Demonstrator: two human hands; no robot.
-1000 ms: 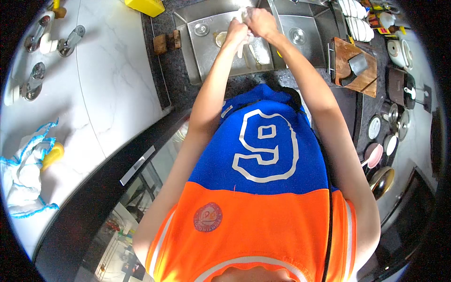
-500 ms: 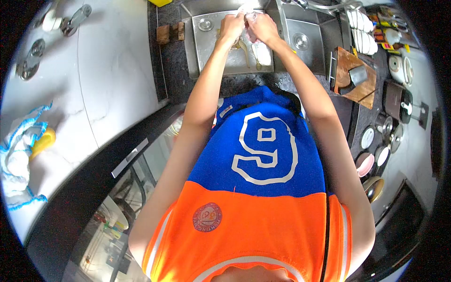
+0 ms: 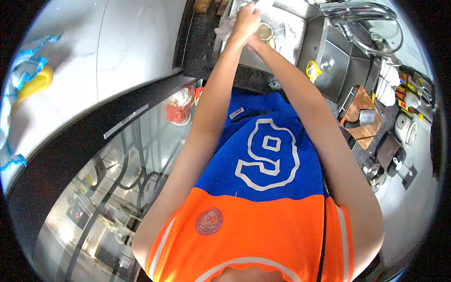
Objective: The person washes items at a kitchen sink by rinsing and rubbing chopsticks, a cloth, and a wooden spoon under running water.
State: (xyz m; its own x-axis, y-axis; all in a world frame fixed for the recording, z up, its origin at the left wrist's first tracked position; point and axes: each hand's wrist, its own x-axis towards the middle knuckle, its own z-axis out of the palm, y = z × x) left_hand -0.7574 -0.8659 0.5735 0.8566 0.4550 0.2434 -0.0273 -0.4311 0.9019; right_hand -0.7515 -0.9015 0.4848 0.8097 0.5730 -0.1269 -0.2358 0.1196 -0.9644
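Note:
My left hand (image 3: 248, 21) is closed at the top of the view, over the left sink basin (image 3: 293, 35). A white piece, too blurred to name, sticks out past its fingers. My right hand (image 3: 253, 43) crosses beneath my left wrist, its fingers mostly hidden. Left of the wrists, a pale, wet-looking piece (image 3: 225, 29) shows at the basin's edge; what holds it is unclear. A round, pale dish-like item (image 3: 264, 32) lies in the basin beside my hands, with thin utensils near it.
Right of my arms are a second basin (image 3: 334, 66), a yellow-rimmed item (image 3: 313, 70), a coiled hose (image 3: 371, 14), a wooden board (image 3: 359, 110) with a cleaver (image 3: 367, 117) and stacked white dishes (image 3: 388, 82). A blue-edged cloth (image 3: 30, 70) lies far left.
The view has swung, so the sink sits further right and higher. My hands, side by side before, now cross at the wrists, with the pale piece out to the left.

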